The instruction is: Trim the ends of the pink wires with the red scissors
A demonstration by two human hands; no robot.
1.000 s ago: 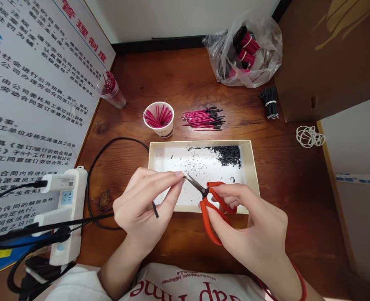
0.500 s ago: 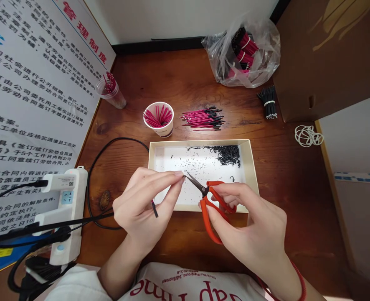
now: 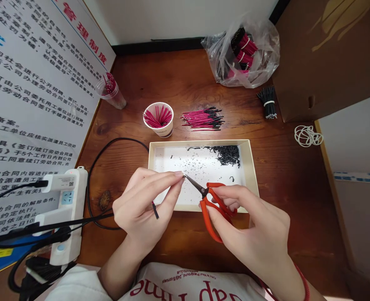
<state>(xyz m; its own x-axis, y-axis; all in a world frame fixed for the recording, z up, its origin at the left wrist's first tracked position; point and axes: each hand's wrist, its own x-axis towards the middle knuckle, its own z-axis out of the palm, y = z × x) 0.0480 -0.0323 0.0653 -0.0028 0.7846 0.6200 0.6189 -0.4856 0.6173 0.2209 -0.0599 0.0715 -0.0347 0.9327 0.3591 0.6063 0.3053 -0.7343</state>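
Between thumb and forefinger, my left hand pinches a thin wire; its black end sticks out below the palm, and a tiny dark tip shows at the fingertips. My right hand grips scissors with orange-red handles. Their dark blades are closed together, with the points right at the wire tip by my left fingertips. Whether the blades touch the wire I cannot tell. Beneath both hands lies a shallow cardboard box with a white bottom. Small dark bits are scattered in it, and a heap of black offcuts fills its far right corner.
Beyond the box are a pile of red-and-black wires and a paper cup of red wires. Further off stand a plastic cup, a bag of bundles and a black wire bundle. A power strip is at left.
The scissor blades have come together from slightly parted, and the handles are closer to each other. My left hand with the wire has stayed nearly still.
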